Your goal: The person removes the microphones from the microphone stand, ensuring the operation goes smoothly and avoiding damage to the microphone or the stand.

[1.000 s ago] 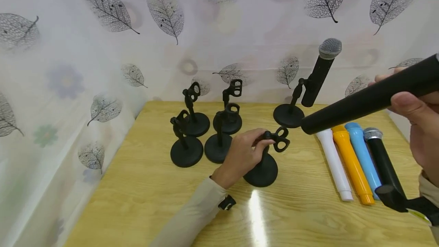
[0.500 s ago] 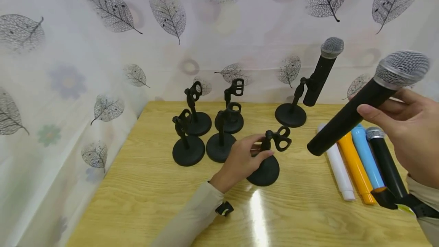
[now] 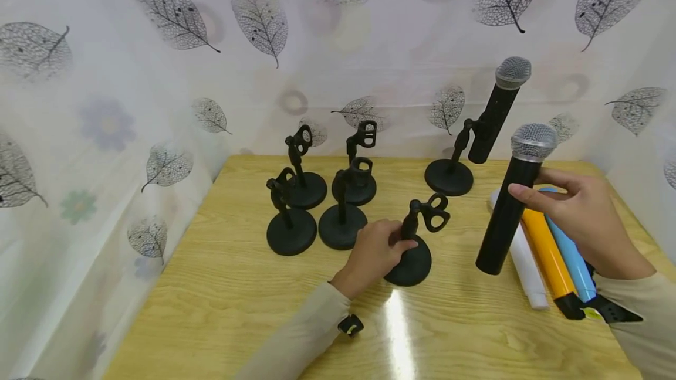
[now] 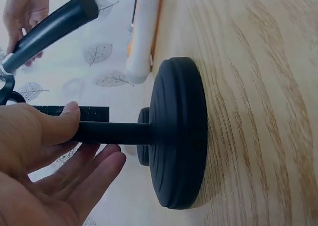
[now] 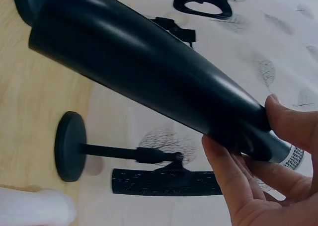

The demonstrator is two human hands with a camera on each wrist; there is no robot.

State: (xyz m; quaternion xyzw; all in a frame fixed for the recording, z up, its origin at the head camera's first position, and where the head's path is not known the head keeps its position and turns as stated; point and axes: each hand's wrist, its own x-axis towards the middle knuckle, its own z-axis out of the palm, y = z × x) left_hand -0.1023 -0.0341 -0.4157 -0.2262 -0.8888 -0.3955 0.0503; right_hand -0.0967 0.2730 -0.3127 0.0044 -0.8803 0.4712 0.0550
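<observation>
In the head view my left hand (image 3: 372, 254) holds the short pole of a black desk microphone stand (image 3: 414, 263), its base on the table. The left wrist view has thumb and fingers about the pole (image 4: 114, 132), above the round base (image 4: 181, 136). An open two-ring clip (image 3: 435, 213) tops this stand, facing right. My right hand (image 3: 586, 216) grips a black microphone (image 3: 507, 210) with a silver mesh head, tilted head-up, just right of the clip. Its tapering body (image 5: 139, 62) fills much of the right wrist view, fingers (image 5: 231, 174) near the mesh end.
Several more black stands (image 3: 291, 233) with vacant clips cluster left of my left hand. At the back right another stand (image 3: 449, 177) bears a black microphone (image 3: 496, 116). White (image 3: 528, 274), orange (image 3: 546, 245) and blue (image 3: 578, 268) microphones lie under my right forearm. Patterned cloth (image 3: 338, 46) hangs behind.
My right hand has brought the microphone left and down, turning it from nearly level to steeply head-up. My left hand has slid down from the clip joint to the pole.
</observation>
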